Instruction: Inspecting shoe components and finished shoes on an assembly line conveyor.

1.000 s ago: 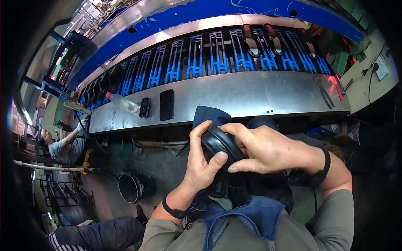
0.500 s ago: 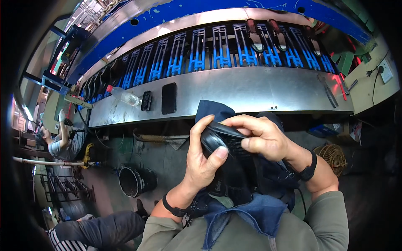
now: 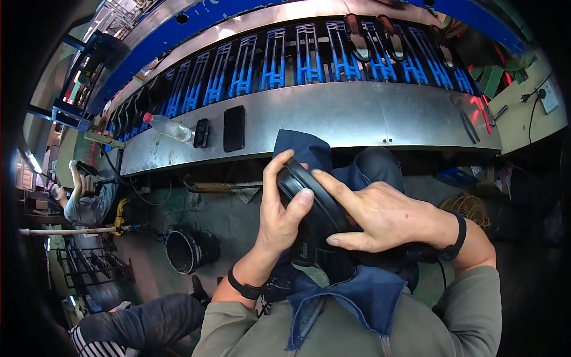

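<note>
A black shoe (image 3: 322, 204) lies over my lap, its toe pointing away from me and its dark sole edge turned to the right. My left hand (image 3: 278, 218) is closed around the toe end, thumb pressed on the upper and fingertips over the front. My right hand (image 3: 389, 215) holds the shoe's right side, index finger stretched along the sole edge and thumb lower down near the heel. Its other fingers are mostly hidden. Beneath the shoe is a dark blue apron (image 3: 369, 297) with frayed edges.
Ahead stands a metal bench (image 3: 333, 113) with a row of blue racks (image 3: 275, 62), some holding shoes. A phone (image 3: 234, 128), a plastic bottle (image 3: 169, 127) and pincers (image 3: 466, 119) lie on it. A black bucket (image 3: 184, 251) stands on the floor at left. Two people are at left.
My right hand has gone from pinching at the sole's edge near the toe to lying flatter along the shoe's side. The sole edge now sits against the upper. The shoe has shifted slightly left.
</note>
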The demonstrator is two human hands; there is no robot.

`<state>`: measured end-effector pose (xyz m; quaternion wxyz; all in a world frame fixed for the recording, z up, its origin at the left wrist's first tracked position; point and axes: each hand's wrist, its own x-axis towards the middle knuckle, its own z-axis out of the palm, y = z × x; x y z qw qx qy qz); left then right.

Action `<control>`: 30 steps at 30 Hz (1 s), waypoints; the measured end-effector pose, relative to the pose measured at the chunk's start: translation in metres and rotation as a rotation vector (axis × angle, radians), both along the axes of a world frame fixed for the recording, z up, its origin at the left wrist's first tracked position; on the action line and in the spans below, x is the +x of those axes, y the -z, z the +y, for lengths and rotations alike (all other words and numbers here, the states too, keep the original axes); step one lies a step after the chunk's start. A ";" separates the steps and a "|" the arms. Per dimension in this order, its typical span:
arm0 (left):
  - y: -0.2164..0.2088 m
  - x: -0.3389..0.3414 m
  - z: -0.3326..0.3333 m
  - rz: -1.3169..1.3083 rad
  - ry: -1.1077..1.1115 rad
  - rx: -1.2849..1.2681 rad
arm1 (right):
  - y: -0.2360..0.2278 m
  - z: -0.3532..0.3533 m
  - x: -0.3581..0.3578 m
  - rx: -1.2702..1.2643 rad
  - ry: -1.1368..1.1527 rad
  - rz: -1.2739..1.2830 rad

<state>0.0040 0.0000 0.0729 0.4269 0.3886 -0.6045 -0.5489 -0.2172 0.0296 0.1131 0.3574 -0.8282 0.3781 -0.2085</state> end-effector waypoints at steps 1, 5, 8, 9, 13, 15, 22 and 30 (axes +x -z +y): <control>-0.001 -0.001 0.000 0.020 0.012 0.025 | 0.008 0.001 -0.005 0.070 0.002 -0.076; 0.011 -0.010 -0.007 -0.061 -0.002 -0.021 | 0.018 -0.003 -0.010 0.155 0.023 -0.218; 0.025 -0.010 -0.008 0.012 -0.015 0.061 | 0.011 0.001 0.002 0.004 0.089 -0.040; 0.029 -0.009 -0.008 0.027 -0.016 0.102 | 0.009 0.005 0.009 -0.022 0.131 0.041; 0.033 -0.018 -0.008 0.264 -0.048 0.368 | 0.026 0.030 0.022 -0.145 0.343 0.023; 0.065 -0.004 -0.021 0.437 0.072 0.509 | 0.036 0.057 0.021 -0.132 0.379 0.063; 0.139 -0.022 -0.037 0.558 0.151 0.818 | 0.098 0.101 0.006 -0.334 0.438 0.191; 0.112 0.014 -0.060 -0.470 0.505 0.331 | 0.017 0.008 0.003 -0.360 0.395 -0.370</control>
